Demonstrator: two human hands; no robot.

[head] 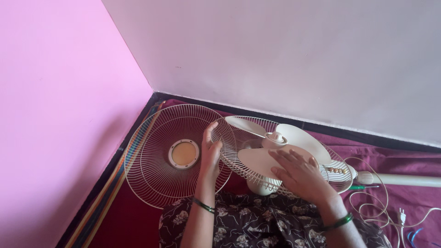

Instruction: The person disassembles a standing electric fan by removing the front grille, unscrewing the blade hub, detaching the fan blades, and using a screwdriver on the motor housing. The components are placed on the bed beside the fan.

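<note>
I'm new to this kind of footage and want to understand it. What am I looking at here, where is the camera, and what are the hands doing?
There is only one picture, taken from a camera worn on a person's head, looking down at their own two bare hands. No machine is involved. The left hand rests at the rim of the white wire rear fan guard, which carries the cream plastic three-blade fan propeller. The right hand lies flat on one blade. Beside them, a detached round white wire front guard lies on the maroon cloth. The fan's cream pole and white power cord lie at the right.
</note>
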